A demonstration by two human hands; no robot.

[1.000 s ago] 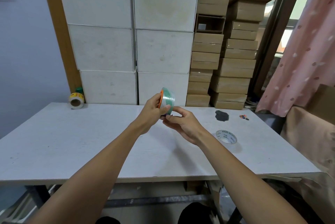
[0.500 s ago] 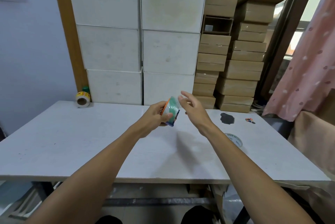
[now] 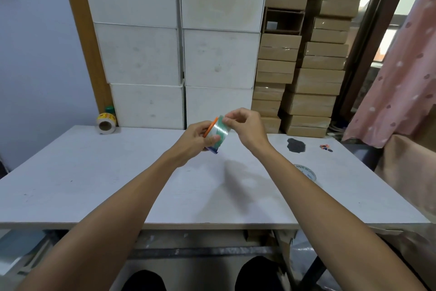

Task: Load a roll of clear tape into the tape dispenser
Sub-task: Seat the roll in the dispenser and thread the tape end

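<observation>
both hands are raised above the far middle of the white table (image 3: 118, 184), meeting around a small tape dispenser (image 3: 215, 134) that is loaded with a roll of clear tape. the left hand (image 3: 194, 141) grips the dispenser from the left and below, fingers wrapped about its body and thumb laid on the near side; the orange rim of the dispenser shows just beside those fingers, and a dark blue corner pokes out under the hand. the right hand (image 3: 245, 128) comes in from the right with thumb and forefinger pressed together on the upper edge of the roll, the other fingers curled in; whether a loose end of tape lies between those fingertips is too fine to tell. the dispenser is held clear of the tabletop, and its shadow falls on the surface nearer to the camera.

on the table to the right, partly hidden behind the right forearm, lies a flat white tape roll (image 3: 308, 171) with printed lettering. farther right sit a dark patch (image 3: 296, 145) and a few small coloured bits (image 3: 326, 147). at the far left corner a yellow-labelled roll (image 3: 106, 122) stands on edge against stacked white boxes (image 3: 179, 54). brown cartons (image 3: 304, 66) are piled to the right of them, and a pink dotted curtain (image 3: 401, 73) hangs at the right edge.
</observation>
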